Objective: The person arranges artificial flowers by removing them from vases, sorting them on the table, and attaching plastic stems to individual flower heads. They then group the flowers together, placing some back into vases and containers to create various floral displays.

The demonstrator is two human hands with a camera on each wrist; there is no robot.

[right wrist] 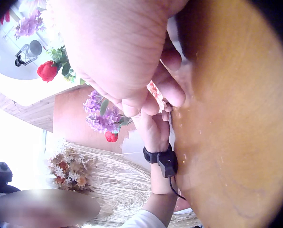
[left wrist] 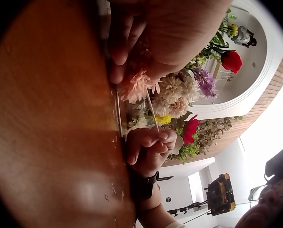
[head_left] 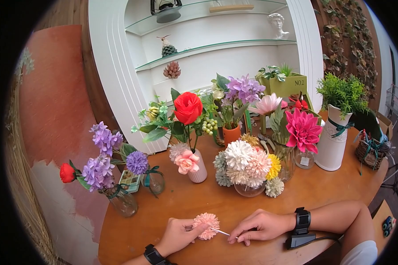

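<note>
Low over the front of the table, my left hand (head_left: 179, 235) holds a pale pink pompom-like artificial flower (head_left: 206, 219) by its near left side, thumb across the petals. A thin white stick (head_left: 222, 232) runs from the flower toward the right. My right hand (head_left: 262, 224) pinches the far end of that stick between thumb and fingers. In the left wrist view the stick (left wrist: 153, 110) slants from the pink petals (left wrist: 135, 86) to the right fingertips. The right wrist view shows only a sliver of the flower (right wrist: 155, 96) behind the right hand; the stick is hidden there.
Behind the hands stands a glass bowl (head_left: 250, 190) of white, peach and yellow blooms. A pink vase (head_left: 197, 170) with a red rose, glass jars of purple flowers (head_left: 124, 203) at left and a white pitcher (head_left: 332, 145) at right surround it on the wooden table (head_left: 172, 207).
</note>
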